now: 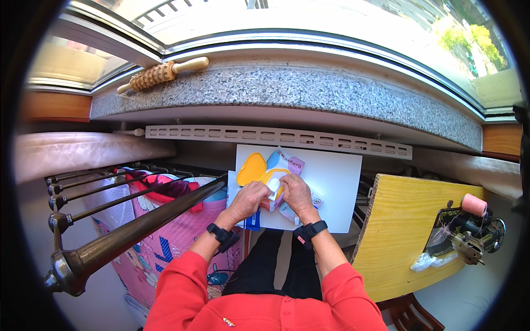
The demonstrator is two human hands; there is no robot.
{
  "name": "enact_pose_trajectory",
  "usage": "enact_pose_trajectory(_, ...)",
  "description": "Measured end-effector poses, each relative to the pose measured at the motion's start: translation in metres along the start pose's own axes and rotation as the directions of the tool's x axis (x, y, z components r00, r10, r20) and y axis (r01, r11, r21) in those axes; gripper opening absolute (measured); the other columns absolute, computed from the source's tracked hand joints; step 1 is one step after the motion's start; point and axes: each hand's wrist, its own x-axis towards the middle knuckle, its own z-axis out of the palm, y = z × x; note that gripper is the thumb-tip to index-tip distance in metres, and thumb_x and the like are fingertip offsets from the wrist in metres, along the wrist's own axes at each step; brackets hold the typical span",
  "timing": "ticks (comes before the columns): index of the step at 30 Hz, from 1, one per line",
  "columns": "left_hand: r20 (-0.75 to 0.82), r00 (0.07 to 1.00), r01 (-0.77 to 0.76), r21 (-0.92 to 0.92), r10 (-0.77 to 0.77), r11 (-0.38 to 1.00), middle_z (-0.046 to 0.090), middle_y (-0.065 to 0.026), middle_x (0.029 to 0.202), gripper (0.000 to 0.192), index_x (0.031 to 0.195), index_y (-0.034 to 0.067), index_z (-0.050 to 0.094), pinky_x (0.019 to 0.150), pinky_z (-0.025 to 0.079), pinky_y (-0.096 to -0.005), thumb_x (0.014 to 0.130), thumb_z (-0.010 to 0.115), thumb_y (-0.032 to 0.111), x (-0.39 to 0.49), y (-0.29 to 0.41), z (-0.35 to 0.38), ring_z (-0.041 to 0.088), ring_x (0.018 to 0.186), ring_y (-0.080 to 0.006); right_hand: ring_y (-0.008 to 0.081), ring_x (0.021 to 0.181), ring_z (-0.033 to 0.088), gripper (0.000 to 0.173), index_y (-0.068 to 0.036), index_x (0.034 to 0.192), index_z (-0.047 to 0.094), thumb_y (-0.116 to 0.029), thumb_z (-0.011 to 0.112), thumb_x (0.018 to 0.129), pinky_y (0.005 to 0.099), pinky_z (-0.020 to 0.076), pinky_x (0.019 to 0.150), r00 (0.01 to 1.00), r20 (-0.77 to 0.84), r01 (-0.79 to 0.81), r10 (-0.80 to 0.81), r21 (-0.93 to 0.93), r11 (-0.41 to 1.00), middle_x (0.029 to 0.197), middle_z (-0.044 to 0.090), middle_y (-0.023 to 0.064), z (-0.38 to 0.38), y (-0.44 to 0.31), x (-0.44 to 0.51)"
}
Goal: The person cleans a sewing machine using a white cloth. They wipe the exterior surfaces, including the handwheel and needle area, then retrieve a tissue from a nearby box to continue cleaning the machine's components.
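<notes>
A wet-wipe pack (295, 162) with printed film lies on a small white table (341, 194). Its yellow flip lid (251, 169) is swung up to the left. Inside the lid's frame is a white piece (273, 185), either the inner seal or a wipe; I cannot tell which. My left hand (253, 197) grips the near left side of the pack by the opening. The fingers of my right hand (297, 193) are pinched at the opening's right edge. Both hands' fingertips are partly hidden. Under my right wrist lies another printed packet (290, 213), with a blue packet (252, 221) by my left wrist.
A dark metal bed frame (145, 221) with pink bedding (165, 256) borders the left. On the right, a yellow wooden table (397, 231) carries a sewing machine (468, 236) and pink thread (474, 205). Beyond are a white radiator (273, 135) and a granite sill (290, 87) with a wooden roller (155, 76).
</notes>
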Motion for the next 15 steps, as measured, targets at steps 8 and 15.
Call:
enact_pose_trajectory(8, -0.041, 0.999, 0.027, -0.027, -0.028, 0.999, 0.064, -0.011, 0.095, 0.007, 0.094, 0.004, 0.058, 0.084, 0.048, -0.039, 0.088, 0.058, 0.001, -0.017, -0.002, 0.002, 0.061, 0.093, -0.0311, 0.0261, 0.088, 0.065, 0.01, -0.009, 0.081, 0.068, -0.015, 0.073, 0.075, 0.0384, 0.0563, 0.065, 0.979, 0.118, 0.199, -0.165, -0.393, 0.898, 0.087, 0.062, 0.0072, 0.018, -0.007, 0.006)
enact_pose_trajectory(15, -0.048, 0.997, 0.065, -0.057, -0.068, 0.996, 0.061, -0.0115, 0.089, 0.005, 0.089, 0.005, 0.057, 0.08, 0.048, -0.0395, 0.087, 0.06, 0.002, -0.018, -0.006, 0.005, 0.06, 0.089, -0.031, 0.0294, 0.087, 0.066, 0.012, -0.004, 0.086, 0.064, -0.01, 0.066, 0.076, 0.0374, 0.0565, 0.061, 0.917, 0.312, 0.386, -0.249, -0.535, 0.751, 0.088, 0.062, 0.0131, 0.019, -0.012, 0.01)
